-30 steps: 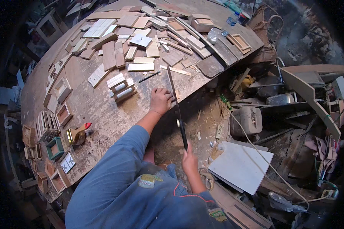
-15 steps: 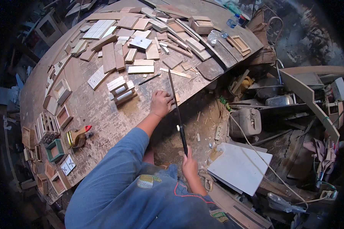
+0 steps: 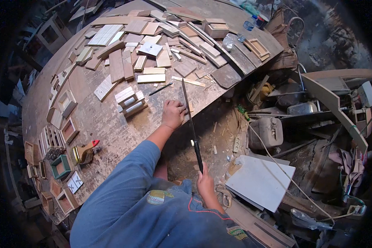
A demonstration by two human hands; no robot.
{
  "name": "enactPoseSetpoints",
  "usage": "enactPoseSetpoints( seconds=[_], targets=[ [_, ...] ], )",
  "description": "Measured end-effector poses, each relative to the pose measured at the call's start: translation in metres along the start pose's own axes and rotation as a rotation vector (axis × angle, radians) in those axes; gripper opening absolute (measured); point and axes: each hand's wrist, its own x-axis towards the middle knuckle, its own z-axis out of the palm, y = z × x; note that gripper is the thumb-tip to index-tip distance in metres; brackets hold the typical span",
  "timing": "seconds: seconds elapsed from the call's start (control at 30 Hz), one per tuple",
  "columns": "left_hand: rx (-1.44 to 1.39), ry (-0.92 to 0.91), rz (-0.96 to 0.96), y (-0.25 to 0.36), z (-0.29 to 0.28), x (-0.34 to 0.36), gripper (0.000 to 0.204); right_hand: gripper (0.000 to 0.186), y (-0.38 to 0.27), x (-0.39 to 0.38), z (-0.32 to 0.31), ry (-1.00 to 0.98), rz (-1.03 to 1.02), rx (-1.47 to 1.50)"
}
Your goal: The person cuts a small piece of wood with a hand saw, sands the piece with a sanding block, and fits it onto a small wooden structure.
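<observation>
My right hand (image 3: 205, 184) is wrapped round the black handle of a handsaw (image 3: 199, 156), low in front of my body. Its long narrow blade points away from me and crosses the bench edge, close beside the fingers of my left hand (image 3: 173, 113). That hand is closed and pressed down at the edge of the workbench (image 3: 124, 155). A small pale piece of wood (image 3: 190, 108) shows past the blade by my left fingertips; most of it is hidden. Just beyond lie a dark pencil-like stick (image 3: 160, 88) and a small wooden assembly with white rollers (image 3: 130, 100).
Many loose wood offcuts (image 3: 151, 78) cover the far bench. Small wooden boxes (image 3: 70, 129) and a paintbrush (image 3: 85, 151) line the left side. Right of the bench are a jerrycan (image 3: 265, 133), a white panel (image 3: 260, 182) and a trailing cable (image 3: 273, 158).
The saw and my right hand have slid slightly back toward my body. My left hand stays at the same spot on the bench edge.
</observation>
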Motion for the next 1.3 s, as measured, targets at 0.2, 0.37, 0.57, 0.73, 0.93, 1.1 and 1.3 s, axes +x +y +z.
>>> enactPoseSetpoints(
  seconds=[0.2,0.37,0.57,0.73,0.93,1.1,1.3],
  targets=[
    [-0.034,0.001,0.016,0.005,0.005,0.006,0.014,0.055,-0.021,0.069,0.005,0.198,-0.269,0.011],
    [0.010,0.032,0.021,0.006,-0.002,0.004,0.014,0.057,-0.016,0.036,0.002,0.089,-0.117,-0.043],
    [-0.007,0.025,0.025,-0.002,0.000,0.001,0.014,0.055,-0.008,0.030,-0.005,0.003,-0.058,-0.071],
    [-0.035,0.047,0.050,0.009,0.003,0.010,0.016,0.055,-0.035,0.082,-0.005,0.107,-0.152,-0.056],
    [-0.001,0.030,0.000,0.004,-0.001,0.003,0.013,0.053,0.013,0.003,0.003,0.035,-0.047,-0.014],
    [-0.024,0.033,0.011,0.005,0.000,0.005,0.013,0.050,-0.020,0.054,-0.003,0.026,-0.059,-0.020],
    [-0.029,0.021,-0.036,0.003,0.000,0.000,0.014,0.053,-0.008,0.038,-0.003,0.111,-0.189,-0.048]
  ],
)
